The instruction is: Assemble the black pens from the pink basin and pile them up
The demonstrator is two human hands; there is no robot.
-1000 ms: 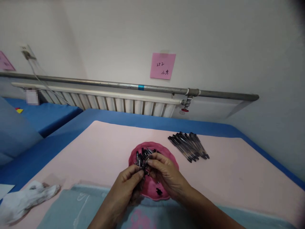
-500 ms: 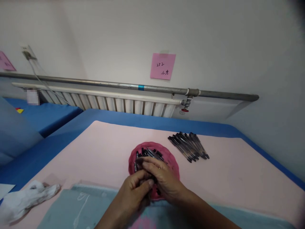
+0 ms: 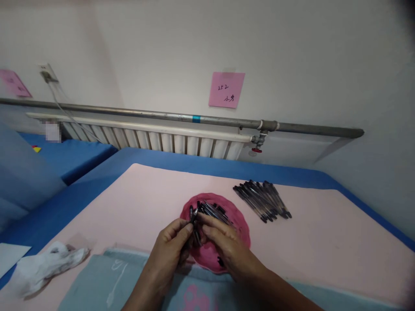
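Over a pink scalloped bowl [image 3: 247,235], my two hands are close together. My left hand [image 3: 171,246] is closed, thumb and index finger pinching a dark pen [image 3: 193,217] whose tip points up and away. My right hand [image 3: 228,244] has its fingers bent in at the same pen, fingertips against it; part of their grip is hidden. Inside the bowl lie clear pen barrels [image 3: 212,211], black caps [image 3: 221,209] and other small black pieces. Right of the bowl, several black-capped pens [image 3: 262,201] lie side by side in a loose pile.
Pink sheeting [image 3: 145,194] covers the blue table [image 3: 162,156]. A crumpled white cloth [image 3: 48,268] and white paper [image 3: 11,257] lie at the left. Grey-blue fabric [image 3: 106,280] is along the near edge. A radiator [image 3: 178,142] and pipe [image 3: 145,114] run behind.
My hands have drawn slightly apart, and the pen between them shows more plainly. My left hand has shifted left against the bowl. The whole view has swung slightly left.
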